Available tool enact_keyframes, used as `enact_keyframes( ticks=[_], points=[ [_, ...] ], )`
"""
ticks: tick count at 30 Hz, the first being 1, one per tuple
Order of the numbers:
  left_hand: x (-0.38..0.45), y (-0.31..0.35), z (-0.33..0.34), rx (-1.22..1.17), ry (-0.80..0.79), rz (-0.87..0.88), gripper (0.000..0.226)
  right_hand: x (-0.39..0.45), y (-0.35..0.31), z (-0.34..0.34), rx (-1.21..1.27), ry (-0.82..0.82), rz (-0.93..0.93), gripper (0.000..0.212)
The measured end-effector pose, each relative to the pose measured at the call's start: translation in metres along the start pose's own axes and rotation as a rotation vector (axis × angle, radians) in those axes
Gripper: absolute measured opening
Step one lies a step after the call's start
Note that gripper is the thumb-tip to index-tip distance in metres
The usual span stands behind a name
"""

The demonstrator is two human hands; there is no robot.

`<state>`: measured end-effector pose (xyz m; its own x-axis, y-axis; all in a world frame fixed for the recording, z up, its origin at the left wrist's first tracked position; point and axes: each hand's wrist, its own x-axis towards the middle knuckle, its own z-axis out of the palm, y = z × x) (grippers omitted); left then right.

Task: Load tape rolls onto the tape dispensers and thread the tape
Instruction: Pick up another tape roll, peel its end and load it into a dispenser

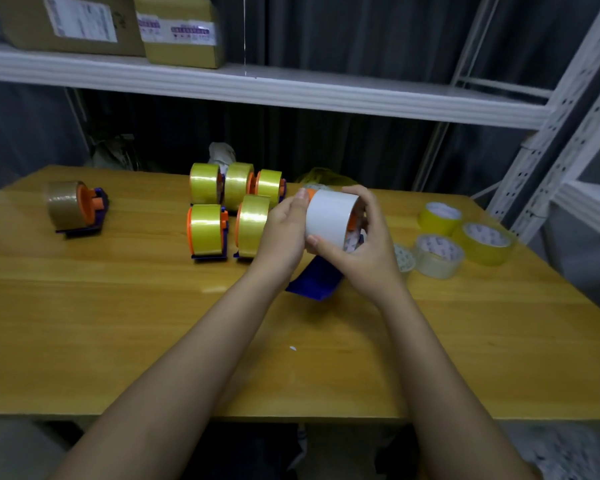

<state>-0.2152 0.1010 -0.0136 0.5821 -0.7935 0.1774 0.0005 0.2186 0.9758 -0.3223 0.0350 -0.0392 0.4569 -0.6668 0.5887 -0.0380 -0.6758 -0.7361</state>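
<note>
You are holding the white roll (331, 216) up off the table (118, 306), just right of the cluster of five loaded yellow dispensers (234, 209) — your landmark here. Your right hand (364, 251) is curling round the roll, thumb under and fingers over its far rim, while your left hand (284, 233) is gripping the roll's other side, thumb up at the orange hub. The blue dispenser (314, 280) is hanging below the roll, its foot touching the table. You appear to be seating the roll on the hub, so be pushing squarely along the axle — not at a tilt — until it is sitting flush. The spare rolls (461, 233) are lying well to the right of the cluster.
</note>
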Motion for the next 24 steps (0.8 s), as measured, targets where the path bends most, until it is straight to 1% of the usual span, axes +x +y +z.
enact_keyframes(
  ticks=[3,6,12,13,15,16,18,19,20,22,23,24],
  points=[
    [0.002,0.011,0.011,0.048,0.001,0.060,0.033,0.005,-0.007,-0.012,-0.006,0.050,-0.011,0.074],
    [0.006,0.021,0.021,0.087,0.003,0.111,0.033,0.012,-0.010,-0.022,-0.003,0.089,-0.015,0.074],
    [0.022,0.032,0.036,0.133,0.011,0.145,0.036,0.027,-0.009,-0.030,0.033,0.109,0.036,0.071],
    [0.023,0.032,0.038,0.143,-0.001,0.155,0.035,0.029,-0.009,-0.032,0.055,0.101,0.035,0.071],
    [0.025,0.032,0.039,0.164,-0.033,0.202,0.032,0.035,-0.011,-0.035,0.187,0.062,0.060,0.070],
    [0.025,0.032,0.040,0.173,-0.060,0.250,0.030,0.039,-0.013,-0.036,0.292,0.050,0.116,0.068],
    [0.023,0.029,0.042,0.215,-0.123,0.405,0.025,0.046,-0.020,-0.036,0.494,0.044,0.310,0.060],
    [0.021,0.028,0.042,0.242,-0.147,0.492,0.023,0.049,-0.021,-0.036,0.558,0.029,0.411,0.061],
    [0.019,0.026,0.042,0.271,-0.165,0.567,0.021,0.053,-0.021,-0.037,0.616,-0.006,0.492,0.068],
    [0.019,0.021,0.036,0.334,-0.198,0.680,0.018,0.055,-0.022,-0.040,0.785,-0.103,0.601,0.082],
    [0.019,0.018,0.031,0.358,-0.213,0.715,0.020,0.056,-0.024,-0.040,0.852,-0.140,0.635,0.080],
    [0.018,0.017,0.026,0.365,-0.231,0.726,0.021,0.056,-0.026,-0.040,0.863,-0.156,0.655,0.074]
  ],
)
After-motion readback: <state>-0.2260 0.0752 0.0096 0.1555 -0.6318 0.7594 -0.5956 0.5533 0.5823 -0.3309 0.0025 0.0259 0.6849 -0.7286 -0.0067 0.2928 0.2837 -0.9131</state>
